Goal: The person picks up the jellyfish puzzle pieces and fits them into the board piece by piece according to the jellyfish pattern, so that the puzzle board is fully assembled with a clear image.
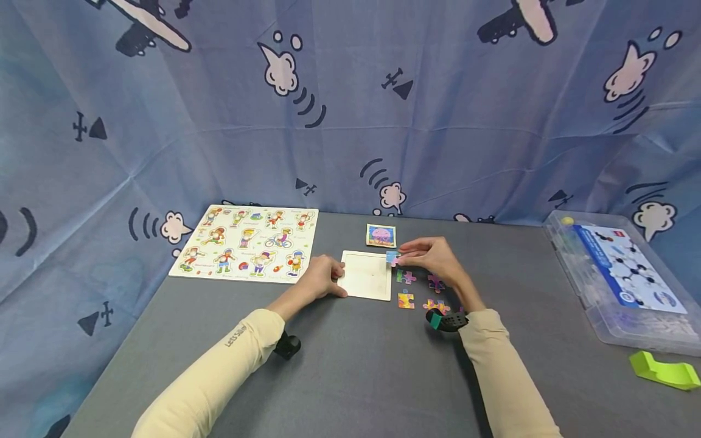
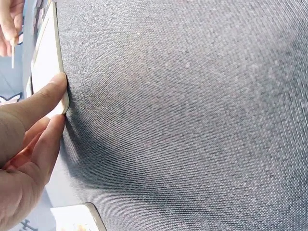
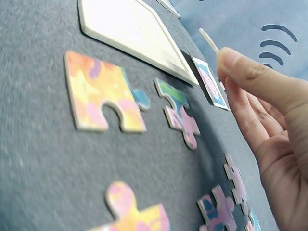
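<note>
A pale wooden puzzle tray [image 1: 366,275] lies in the middle of the grey table, its shallow recess bare. At its left side my left hand [image 1: 319,275] grips the edge, thumb and fingers at the near corner in the left wrist view. My right hand [image 1: 432,255] pinches a blue and pink puzzle piece [image 1: 392,258] over the tray's upper right corner. In the right wrist view this piece shows edge-on, held up off the table. Loose on the table are a yellow-orange puzzle piece [image 3: 98,94], a green and pink puzzle piece [image 3: 177,111] and several others below my right hand.
Behind the tray lies a small picture card [image 1: 380,235] with a pink figure. A large illustrated board [image 1: 249,243] is at the left. A clear plastic case [image 1: 608,316] and a lime-green curved block [image 1: 664,370] sit at the right. A patterned blue curtain [image 1: 350,121] hangs behind.
</note>
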Motion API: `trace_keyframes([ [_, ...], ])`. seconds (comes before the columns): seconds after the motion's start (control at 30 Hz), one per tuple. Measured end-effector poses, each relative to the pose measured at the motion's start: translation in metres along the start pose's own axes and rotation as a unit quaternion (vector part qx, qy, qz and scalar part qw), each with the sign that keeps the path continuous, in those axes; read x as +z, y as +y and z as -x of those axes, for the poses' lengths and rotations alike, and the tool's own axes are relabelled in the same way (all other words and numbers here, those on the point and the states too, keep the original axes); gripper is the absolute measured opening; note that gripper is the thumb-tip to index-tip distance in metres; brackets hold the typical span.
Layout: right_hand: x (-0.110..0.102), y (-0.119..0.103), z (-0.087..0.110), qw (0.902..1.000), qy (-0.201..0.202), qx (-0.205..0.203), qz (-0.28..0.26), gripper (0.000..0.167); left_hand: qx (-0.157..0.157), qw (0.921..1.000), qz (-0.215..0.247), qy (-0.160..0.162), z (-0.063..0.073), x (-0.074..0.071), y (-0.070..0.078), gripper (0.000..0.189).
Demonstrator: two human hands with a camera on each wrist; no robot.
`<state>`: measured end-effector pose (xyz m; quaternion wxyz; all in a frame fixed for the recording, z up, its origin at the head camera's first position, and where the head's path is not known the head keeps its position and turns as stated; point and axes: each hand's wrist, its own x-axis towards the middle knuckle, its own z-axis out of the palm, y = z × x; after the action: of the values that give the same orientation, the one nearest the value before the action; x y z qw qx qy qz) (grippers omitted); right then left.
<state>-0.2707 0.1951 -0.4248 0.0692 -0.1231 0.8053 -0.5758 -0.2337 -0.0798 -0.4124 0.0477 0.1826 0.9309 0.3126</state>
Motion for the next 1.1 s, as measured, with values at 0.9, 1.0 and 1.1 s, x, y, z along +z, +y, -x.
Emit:
trace_keyframes([
  [0.9, 0.043, 0.004, -0.012, 0.9999, -0.006, -0.008, 0.003, 0.033, 0.004, 1.0000, -0.001, -0.005, 0.000, 0.004, -0.006, 0.029],
  [1.0, 0.045, 0.002, -0.015, 0.9999, -0.006, -0.010, 0.012, 0.032, 0.002, 1.0000, -0.001, -0.006, -0.001, 0.002, -0.005, 0.028],
  [1.1, 0.047, 0.001, -0.017, 0.9998, -0.007, -0.009, 0.015, 0.032, 0.002, 1.0000, 0.006, -0.005, -0.002, 0.000, -0.004, 0.028],
])
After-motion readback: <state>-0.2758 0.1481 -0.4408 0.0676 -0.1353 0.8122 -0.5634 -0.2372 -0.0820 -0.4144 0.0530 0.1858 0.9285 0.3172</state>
